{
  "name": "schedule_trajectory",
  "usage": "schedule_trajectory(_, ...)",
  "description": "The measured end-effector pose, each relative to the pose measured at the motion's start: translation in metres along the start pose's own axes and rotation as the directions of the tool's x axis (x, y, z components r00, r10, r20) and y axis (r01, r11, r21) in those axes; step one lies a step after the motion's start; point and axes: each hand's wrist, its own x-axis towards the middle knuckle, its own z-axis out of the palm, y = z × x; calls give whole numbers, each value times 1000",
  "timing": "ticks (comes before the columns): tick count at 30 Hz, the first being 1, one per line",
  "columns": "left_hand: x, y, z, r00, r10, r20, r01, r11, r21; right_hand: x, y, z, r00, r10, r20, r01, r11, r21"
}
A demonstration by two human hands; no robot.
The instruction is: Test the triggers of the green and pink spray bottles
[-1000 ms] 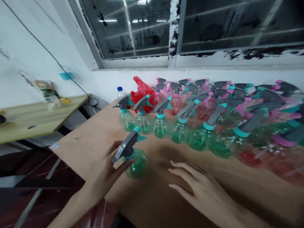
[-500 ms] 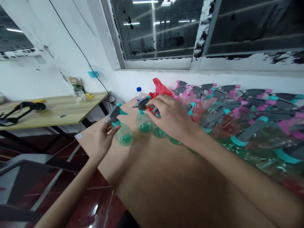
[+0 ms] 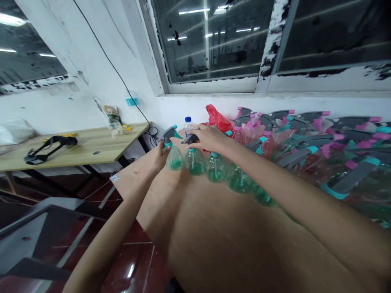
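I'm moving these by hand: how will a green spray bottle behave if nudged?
The green spray bottle probably feels light, its clear plastic looking thin. Its rounded base and top-mounted grey trigger head suggest it could tip if pushed high.

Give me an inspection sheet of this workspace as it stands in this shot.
Surface: tan board, bottles along its far side.
Job's things: row of green-tinted spray bottles with grey-and-teal triggers; pink-trigger bottles massed behind and right.
Hands: left hand at the leftmost spray bottle; right hand over the trigger of the second spray bottle.
Clutter: red plastic bag; blue-capped clear bottle; black strap on a wooden side table.
Cables: black cable down the wall.
Surroundings: peeling white wall, window, red tile floor.
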Motion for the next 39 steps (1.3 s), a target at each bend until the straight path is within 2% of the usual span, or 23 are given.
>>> schedule_trajectory(3, 8, -1, 3, 999, 3, 47, -1, 1000, -25, 5, 4, -3, 998, -53, 17, 53, 998, 39)
schedule_trajectory(7, 16, 2, 0, 986, -6, 168, 18, 997, -70, 8, 8, -7, 994, -107, 30, 104, 991, 87)
schedule_trajectory(12, 17, 9, -4, 959, -4, 283, 37, 993, -111, 6, 9, -7, 992, -124, 32, 119, 986, 116)
schedule_trajectory(21, 16, 11, -4, 944, -4, 329, 58, 986, -156, 11, 0, -13, 990, -129, 54, 123, 987, 104)
schedule_trajectory(27, 8, 11, -12, 950, -109, 294, 141, 986, -89, 13, -14, -17, 984, -156, 84, 146, 982, 119)
schedule_trajectory(31, -12, 22, -25, 962, -216, 169, 217, 976, 14, 6, -28, -20, 978, -186, 94, 173, 977, 126)
schedule_trajectory(36, -67, 53, -49, 955, -295, 19, 293, 954, 72, -32, -46, -36, 958, -261, 120, 243, 959, 147)
schedule_trajectory(37, -80, 62, -51, 951, -308, 24, 306, 950, 65, -44, -49, -41, 954, -272, 126, 251, 955, 159)
schedule_trajectory(39, -105, 81, -49, 938, -321, 133, 318, 947, 40, -67, -54, -52, 948, -281, 148, 249, 947, 202)
